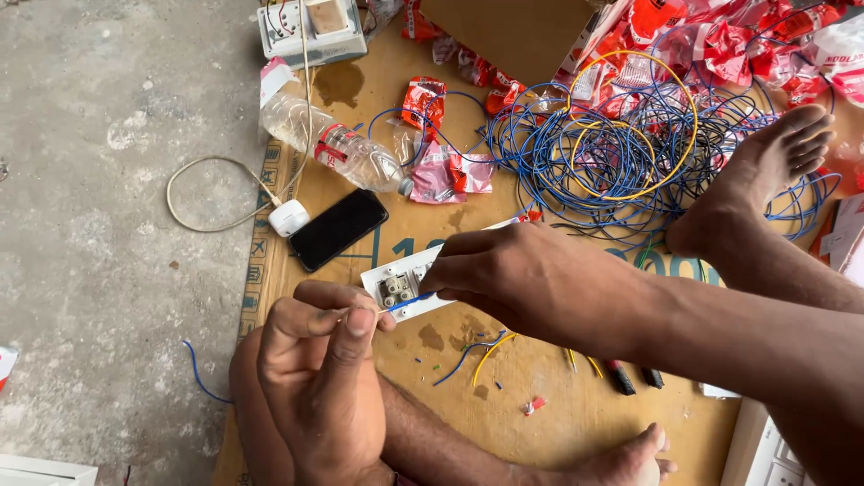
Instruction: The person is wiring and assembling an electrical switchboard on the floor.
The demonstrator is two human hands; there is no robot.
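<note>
Pinching blue wire (407,303) — right hand (513,279), switch plate (396,286) edge

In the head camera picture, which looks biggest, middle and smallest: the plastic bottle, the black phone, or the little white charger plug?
1. Plastic bottle, the longest.
2. Black phone, somewhat shorter.
3. White charger plug, clearly smallest.
All three lie close together on the cardboard, so nearness hardly skews it.

Bright even daylight, soft shadows, sharp focus throughout.

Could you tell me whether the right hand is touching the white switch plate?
Touching. The head view shows the right hand with its fingertips closed over the edge of the white switch plate, no gap visible, pinching a blue wire there.
</note>
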